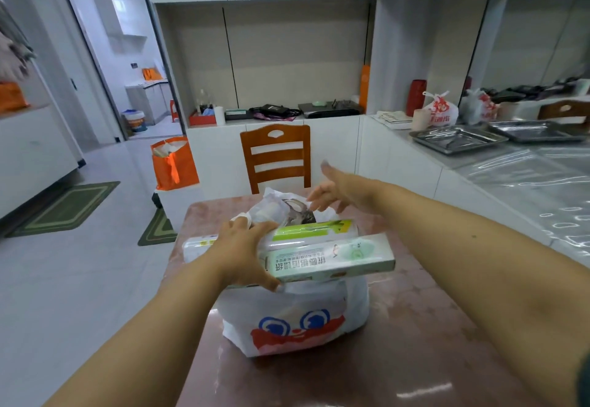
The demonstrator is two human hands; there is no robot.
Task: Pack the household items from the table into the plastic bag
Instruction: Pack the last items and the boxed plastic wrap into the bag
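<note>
A white plastic bag (297,320) with a red and blue cartoon face stands on the reddish table (399,358). Across its top lies a long pale green box (332,259), and my left hand (245,253) grips the box's left end. Just behind the box lies a lime green and white roll pack (306,231). A white packet with a dark picture (284,210) sticks up at the back of the bag. My right hand (338,192) hovers above the bag's far side, fingers spread, holding nothing.
A wooden chair (276,154) stands at the table's far edge. An orange bag (174,164) sits on a low stool to the left. On the right runs a counter with metal trays (456,140) and tied plastic bags (442,109). Green mats lie on the floor at left.
</note>
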